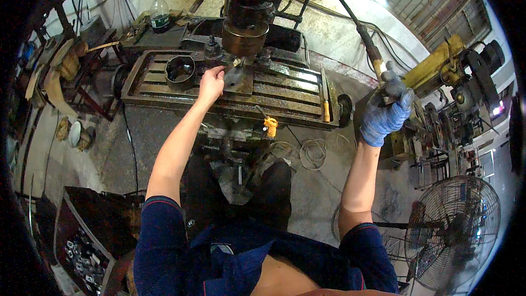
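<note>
My bare left hand [211,85] reaches over the slotted machine table [290,97], its fingers drawn together beside a dark metal block [236,78]. Whatever those fingertips hold, if anything, is too small to make out. Just above the block sits a small brassy piece [236,62], under the round spindle head [245,37] of the drilling or milling machine. On the right, my right hand [388,111], in a blue-grey glove, is closed around the lower end of a long machine lever [368,41]. A round black pan of dark liquid [181,71] stands on the table left of my left hand.
A file with a yellow handle [326,111] lies at the table's right end. A yellow air gun [270,126] hangs at the front edge. Behind stands a clear bottle [159,13]. A large fan [453,233] is at lower right; a bin of metal parts [85,260] at lower left.
</note>
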{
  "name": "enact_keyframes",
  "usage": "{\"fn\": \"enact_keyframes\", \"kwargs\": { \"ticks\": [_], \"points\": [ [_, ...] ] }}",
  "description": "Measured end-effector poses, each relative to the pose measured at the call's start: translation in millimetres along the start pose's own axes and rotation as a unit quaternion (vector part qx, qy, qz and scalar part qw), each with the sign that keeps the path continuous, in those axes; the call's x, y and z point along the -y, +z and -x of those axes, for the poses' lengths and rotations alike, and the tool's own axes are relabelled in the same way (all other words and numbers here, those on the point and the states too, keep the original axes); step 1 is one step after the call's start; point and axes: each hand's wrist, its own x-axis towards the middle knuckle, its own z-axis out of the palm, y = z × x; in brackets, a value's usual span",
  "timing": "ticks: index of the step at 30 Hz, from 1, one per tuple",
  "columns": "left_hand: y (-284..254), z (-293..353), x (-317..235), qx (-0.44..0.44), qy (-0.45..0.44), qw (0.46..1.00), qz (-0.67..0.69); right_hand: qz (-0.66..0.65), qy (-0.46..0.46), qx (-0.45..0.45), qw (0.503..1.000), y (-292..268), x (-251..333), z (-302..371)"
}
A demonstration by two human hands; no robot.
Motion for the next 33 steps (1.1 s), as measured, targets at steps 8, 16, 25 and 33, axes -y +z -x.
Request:
{"fn": "enact_keyframes", "kwargs": {
  "ticks": [8, 16, 25, 33],
  "points": [
    [0.5, 17.0, -9.5, 0.080, -0.016, 0.992, 0.091, 0.013, -0.006, 0.001, 1.000, -5.8, -10.5, 9.9],
    [-9.5, 24.3, -12.7, 0.096, -0.001, 0.985, 0.142, 0.009, 0.032, -0.011, 0.999, -11.4, -16.9, 21.4],
    [-13.2, 26.6, -12.3, 0.083, 0.005, 0.990, 0.115, -0.014, 0.043, 0.006, 0.999, -15.8, -11.1, 18.7],
    [-19.3, 32.4, -28.5, 0.085, -0.006, 0.991, 0.102, 0.071, -0.017, 0.052, 0.996, -16.0, 0.3, 2.1]
  ]
}}
